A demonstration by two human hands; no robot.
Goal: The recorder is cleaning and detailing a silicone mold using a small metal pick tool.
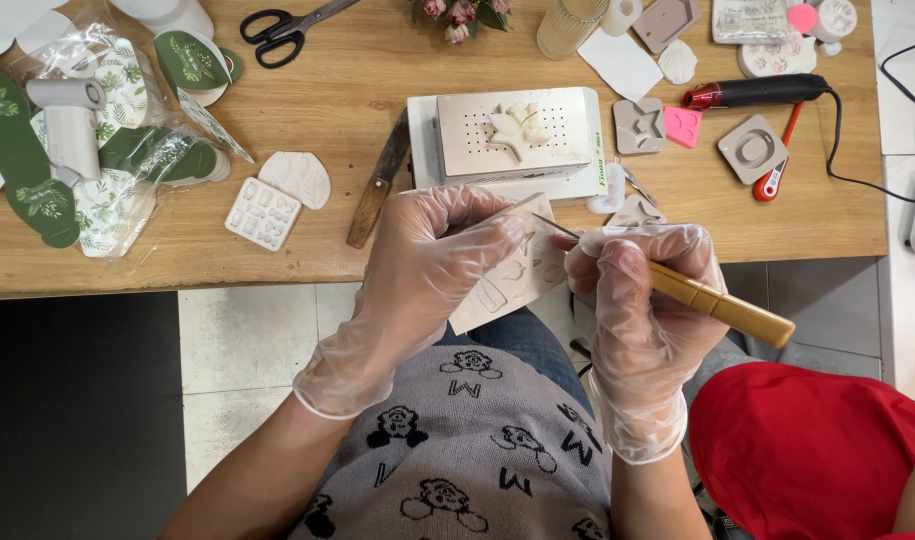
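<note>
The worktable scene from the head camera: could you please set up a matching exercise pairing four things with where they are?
Things:
1. scissors
2. wooden-handled tool
3. white mould sheet
4. knife

Places:
A. held in the gloved left hand
B. on the table, left of the white block
C. at the table's far edge, top left of centre
D. gripped in the gloved right hand

Pairs: 1-C, 2-D, 3-A, 4-B

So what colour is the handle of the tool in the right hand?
Light yellowish wood, seen in the head view: handle, right hand.
</note>
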